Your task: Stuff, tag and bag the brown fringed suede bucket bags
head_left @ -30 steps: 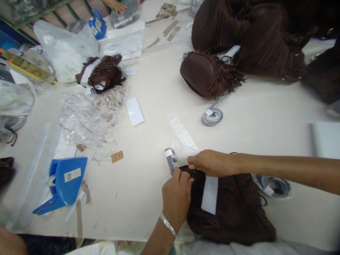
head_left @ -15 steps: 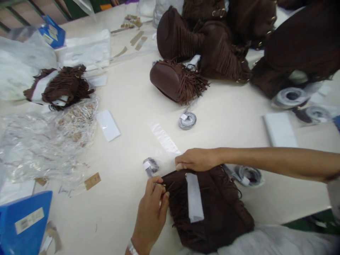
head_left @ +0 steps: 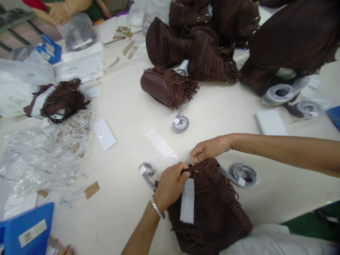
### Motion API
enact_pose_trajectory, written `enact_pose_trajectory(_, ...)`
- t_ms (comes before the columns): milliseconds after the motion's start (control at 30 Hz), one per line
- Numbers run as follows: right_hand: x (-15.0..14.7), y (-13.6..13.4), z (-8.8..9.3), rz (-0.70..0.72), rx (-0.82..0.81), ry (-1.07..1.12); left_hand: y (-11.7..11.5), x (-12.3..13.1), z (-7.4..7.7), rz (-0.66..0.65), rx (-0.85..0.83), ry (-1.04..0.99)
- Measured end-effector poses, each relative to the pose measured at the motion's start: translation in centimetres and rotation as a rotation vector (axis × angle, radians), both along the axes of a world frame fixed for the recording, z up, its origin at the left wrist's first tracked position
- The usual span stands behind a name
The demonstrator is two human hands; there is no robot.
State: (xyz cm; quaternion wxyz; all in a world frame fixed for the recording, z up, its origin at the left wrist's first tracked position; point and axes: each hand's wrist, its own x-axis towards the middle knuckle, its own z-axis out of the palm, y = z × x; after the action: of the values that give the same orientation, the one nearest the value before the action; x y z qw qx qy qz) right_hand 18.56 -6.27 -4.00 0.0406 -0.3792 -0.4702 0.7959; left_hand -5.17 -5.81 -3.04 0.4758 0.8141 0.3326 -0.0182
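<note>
Brown fringed bag point(head_left: 212, 212) lies flat at lower centre of the frame, at the near edge of the pale surface point(head_left: 127, 106), with a white strip point(head_left: 187, 201) on its front and a wrapped strap coil point(head_left: 243, 173) just beside it on the right. Left hand point(head_left: 171, 184): grip closed on the bag's upper left corner; right hand point(head_left: 208, 150): fingertips pinched shut on the top edge. Judged step: work along the bag's top edge, detail hidden under the fingers; any further move calls for a taut edge and the fringe kept clear.
</note>
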Motion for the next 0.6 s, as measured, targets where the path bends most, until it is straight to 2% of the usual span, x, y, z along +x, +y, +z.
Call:
enact_pose_trajectory(100,0.6,1.0,-0.9,0.092,-0.127,0.040,0.5,0.0,0.1,-0.038,-0.033,0.004)
enact_pose_trajectory(300,0.1,3.2,-2.3,0.317,-0.236,0.121,0.5,0.1,0.3,-0.085,-0.065,-0.054)
enact_pose_trajectory(400,-0.7,3.6,-2.5,0.397,-0.234,0.123,0.4,0.2,0.0,-0.092,-0.066,-0.051)
enact_pose_trajectory(600,-1.9,3.0,-2.3,0.446,-0.141,-0.019,0.5,0.2,-0.3,-0.068,-0.144,-0.061)
